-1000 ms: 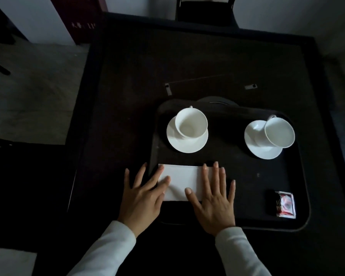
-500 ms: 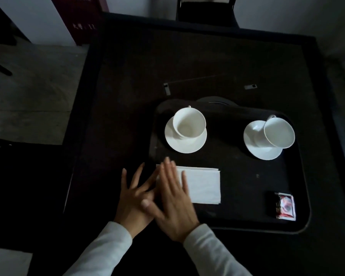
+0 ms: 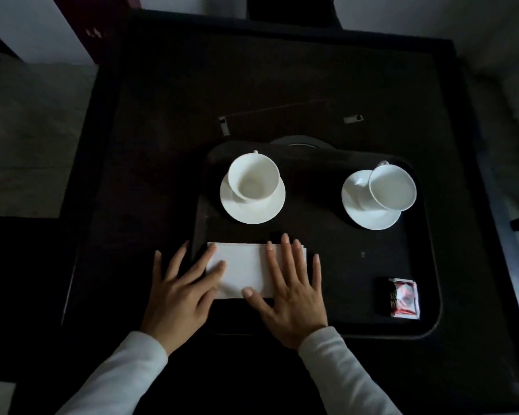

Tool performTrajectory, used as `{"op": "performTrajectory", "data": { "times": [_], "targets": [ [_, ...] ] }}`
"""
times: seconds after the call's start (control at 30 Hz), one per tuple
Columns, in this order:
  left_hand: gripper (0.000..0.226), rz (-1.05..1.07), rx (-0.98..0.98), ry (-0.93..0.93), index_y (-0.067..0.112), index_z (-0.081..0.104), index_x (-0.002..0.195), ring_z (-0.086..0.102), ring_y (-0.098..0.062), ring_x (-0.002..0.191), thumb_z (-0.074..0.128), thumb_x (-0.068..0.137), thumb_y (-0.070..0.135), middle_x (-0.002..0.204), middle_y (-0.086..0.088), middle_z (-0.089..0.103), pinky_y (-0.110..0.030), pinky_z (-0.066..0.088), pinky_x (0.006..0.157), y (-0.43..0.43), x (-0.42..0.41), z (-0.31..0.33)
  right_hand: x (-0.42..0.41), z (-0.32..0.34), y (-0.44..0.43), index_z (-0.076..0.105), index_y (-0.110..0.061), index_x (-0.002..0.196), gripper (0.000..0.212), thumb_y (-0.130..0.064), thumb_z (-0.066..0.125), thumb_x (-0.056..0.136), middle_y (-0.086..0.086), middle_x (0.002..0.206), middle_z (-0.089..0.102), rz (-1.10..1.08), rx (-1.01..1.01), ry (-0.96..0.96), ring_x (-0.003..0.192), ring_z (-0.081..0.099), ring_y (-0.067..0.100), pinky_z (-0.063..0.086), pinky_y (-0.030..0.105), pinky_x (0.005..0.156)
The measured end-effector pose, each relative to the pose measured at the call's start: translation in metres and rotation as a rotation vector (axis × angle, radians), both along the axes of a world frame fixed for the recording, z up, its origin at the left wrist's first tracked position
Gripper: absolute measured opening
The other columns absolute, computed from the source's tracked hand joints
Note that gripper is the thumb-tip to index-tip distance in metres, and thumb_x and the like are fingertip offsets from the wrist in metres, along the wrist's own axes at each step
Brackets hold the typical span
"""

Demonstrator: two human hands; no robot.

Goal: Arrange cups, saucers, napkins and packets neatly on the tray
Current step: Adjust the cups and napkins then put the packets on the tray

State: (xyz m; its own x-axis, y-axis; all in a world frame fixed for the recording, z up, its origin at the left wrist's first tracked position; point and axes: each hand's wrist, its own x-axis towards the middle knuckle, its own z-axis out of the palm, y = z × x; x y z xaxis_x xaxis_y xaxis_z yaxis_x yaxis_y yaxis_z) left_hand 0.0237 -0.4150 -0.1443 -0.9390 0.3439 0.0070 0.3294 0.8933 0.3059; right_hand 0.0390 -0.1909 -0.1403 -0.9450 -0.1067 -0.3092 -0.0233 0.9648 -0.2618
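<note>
**Napkin pass completed: right hand is returned to the right end**

- Table (image 3: 162,145): dark. No shift is seen against the earlier frames apart from slight camera drift.
- Tray (image 3: 342,280): it is lain under both hands, its near-left corner below the palms. It is not moved.
- Right hand (image 3: 291,298): half a second ago it was crossed over to the left hand's side. Now it is laid flat on the napkin's right end, with fingers straight and spread. Nothing is gripped.
- Left hand (image 3: 177,292): it is kept flat, fingers apart. The thumb and forefinger are pressed on the napkin's left end, and the outer fingers are rested off the tray edge. Nothing is gripped.
- Napkin (image 3: 243,268): folded and white, it is pinned between the two hands. It is squared to the tray's near edge and not displaced by the sweep.
- Left cup (image 3: 253,179) on left saucer (image 3: 252,212): just beyond the fingertips of both hands, seated centrally.
- Right cup (image 3: 392,187) on right saucer (image 3: 360,211): well beyond and to the right of the right hand. It looks set off-centre towards the saucer's far-right edge.
- Packet (image 3: 404,298): right of the right hand, near the tray's near-right corner, untouched.

Judgement: the napkin step is taken as nearly done. The right cup's seating and the packet are likely left to be tidied.
</note>
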Motion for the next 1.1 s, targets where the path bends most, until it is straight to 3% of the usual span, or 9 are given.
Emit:
{"op": "performTrajectory", "data": {
  "times": [0.23,0.37,0.47,0.57,0.67,0.77,0.83,0.93,1.1],
  "targets": [
    [0.042,0.032,0.027,-0.047,0.029,0.074,0.123,0.043,-0.04,0.141,0.05,0.089,0.036,0.149,0.006,0.056,-0.078,0.022,0.108,0.002,0.001,0.002,0.001,-0.005,0.01,-0.004,-0.034,0.161,0.094,-0.088,0.013,0.086,-0.001,0.169,-0.013,-0.026,-0.026,0.011,0.156,-0.017,0.021,-0.011,0.055,0.123],
    [0.041,0.152,0.118,-0.141,0.031,0.075,0.12,0.039,-0.035,0.145,0.049,0.091,0.04,0.148,0.01,0.056,-0.077,0.017,0.111,0.012,0.0,0.013,-0.001,-0.001,0.009,-0.014,-0.033,0.159,0.098,-0.091,0.006,0.082,-0.001,0.165,-0.026,-0.031,-0.05,-0.007,0.151,-0.03,0.019,-0.023,0.051,0.12],
    [0.029,0.287,0.212,-0.23,0.03,0.077,0.116,0.029,-0.032,0.15,0.069,0.088,0.026,0.147,0.01,0.056,-0.072,0.012,0.116,0.02,-0.002,0.021,-0.002,0.007,0.019,-0.011,-0.033,0.16,0.097,-0.088,0.015,0.084,-0.005,0.164,-0.028,-0.089,-0.284,-0.008,0.15,-0.031,0.009,-0.025,0.042,0.12],
    [0.032,0.318,0.218,-0.077,0.022,0.08,0.111,0.031,-0.041,0.148,0.066,0.083,0.029,0.146,-0.001,0.058,-0.069,0.021,0.116,0.031,0.0,0.031,0.0,0.024,0.044,0.019,-0.036,0.159,0.085,-0.07,0.053,0.087,-0.012,0.17,0.007,-0.383,-0.824,-0.045,0.153,0.001,-0.005,0.006,0.031,0.128],
    [0.036,0.288,0.306,0.111,0.013,0.078,0.112,0.053,-0.031,0.132,0.059,0.088,0.031,0.134,-0.003,0.067,-0.048,0.04,0.11,0.06,0.004,0.044,0.007,0.04,0.092,0.058,-0.036,0.134,0.05,-0.029,0.077,0.088,-0.005,0.137,0.065,-0.608,-1.061,0.077,0.127,0.061,0.005,0.05,0.035,0.108],
    [0.029,0.347,0.535,-0.041,0.014,0.077,0.111,0.068,-0.006,0.102,0.063,0.089,0.027,0.112,0.006,0.074,-0.022,0.051,0.094,0.118,0.019,0.057,0.015,0.047,0.152,0.066,-0.033,0.12,0.045,-0.015,0.083,0.082,-0.012,0.118,0.074,-0.496,-0.872,0.21,0.107,0.071,0.003,0.057,0.027,0.095],
    [0.021,0.38,0.669,-0.232,0.021,0.077,0.108,0.07,0.002,0.091,0.07,0.089,0.018,0.103,0.012,0.077,-0.017,0.054,0.084,0.168,0.029,0.061,0.016,0.052,0.193,0.065,-0.03,0.123,0.055,-0.019,0.089,0.075,-0.015,0.119,0.071,-0.351,-0.688,0.235,0.108,0.068,-0.001,0.052,0.019,0.094],
    [0.028,0.444,0.848,-0.507,0.033,0.074,0.106,0.073,0.002,0.088,0.073,0.09,0.01,0.1,0.015,0.078,-0.016,0.057,0.076,0.229,0.04,0.058,0.012,0.058,0.236,0.058,-0.021,0.138,0.081,-0.026,0.093,0.065,-0.002,0.126,0.066,-0.115,-0.44,0.111,0.115,0.063,0.015,0.045,0.022,0.101],
    [0.026,0.477,0.897,-0.605,0.034,0.075,0.104,0.072,0.005,0.091,0.072,0.09,0.012,0.097,0.023,0.077,-0.008,0.052,0.074,0.286,0.046,0.048,0.008,0.055,0.262,0.035,-0.025,0.155,0.1,-0.045,0.082,0.069,0.0,0.142,0.053,0.218,-0.16,-0.075,0.127,0.052,0.023,0.04,0.034,0.103]
  ]
}}
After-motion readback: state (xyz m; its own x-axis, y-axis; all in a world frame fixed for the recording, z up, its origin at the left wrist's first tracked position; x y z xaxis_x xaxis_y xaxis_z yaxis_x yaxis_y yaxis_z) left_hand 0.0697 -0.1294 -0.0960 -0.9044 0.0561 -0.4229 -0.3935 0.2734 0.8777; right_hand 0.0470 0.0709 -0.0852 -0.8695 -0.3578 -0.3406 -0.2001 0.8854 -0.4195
